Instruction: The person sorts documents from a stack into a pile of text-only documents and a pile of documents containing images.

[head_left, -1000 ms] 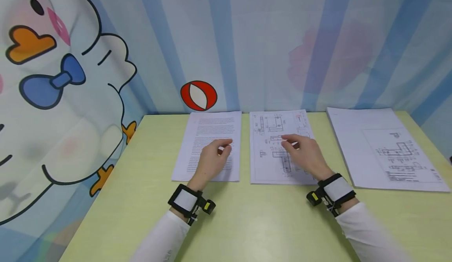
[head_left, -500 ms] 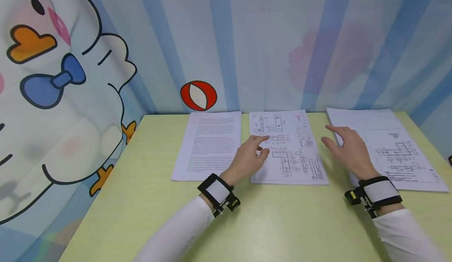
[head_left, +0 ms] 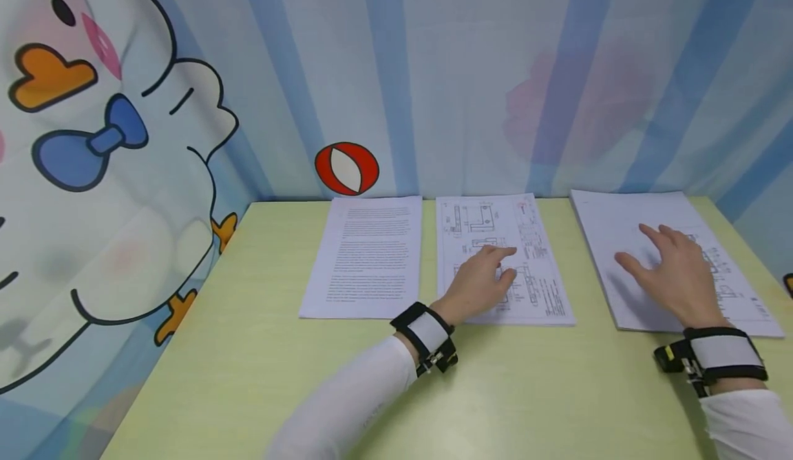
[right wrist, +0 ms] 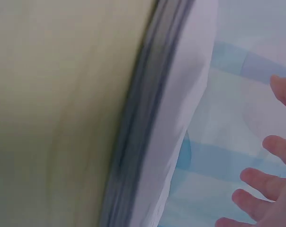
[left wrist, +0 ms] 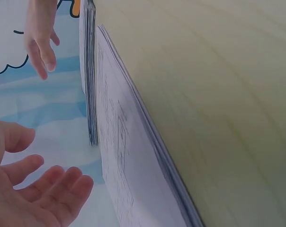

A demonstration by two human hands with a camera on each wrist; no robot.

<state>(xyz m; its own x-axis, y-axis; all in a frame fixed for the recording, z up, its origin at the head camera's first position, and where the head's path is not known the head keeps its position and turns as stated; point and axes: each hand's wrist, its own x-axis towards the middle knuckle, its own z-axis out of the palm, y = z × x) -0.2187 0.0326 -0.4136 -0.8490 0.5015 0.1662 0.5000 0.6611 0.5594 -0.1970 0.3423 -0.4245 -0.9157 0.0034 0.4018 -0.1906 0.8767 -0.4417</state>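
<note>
Both hands have moved right: the left hand (head_left: 478, 282) now hovers over the middle paper stack (head_left: 495, 226), the right hand (head_left: 680, 277) over the right paper stack (head_left: 626, 222). Behind hangs a striped backdrop (head_left: 458, 81); before it lies the pale surface (head_left: 539, 384). The right stack, largest, lies at far right; the middle, with drawings, left of it; the text-covered left paper stack (head_left: 368, 260) farther left. The right fingers spread wide, the left curve loosely apart; both hold nothing.
</note>
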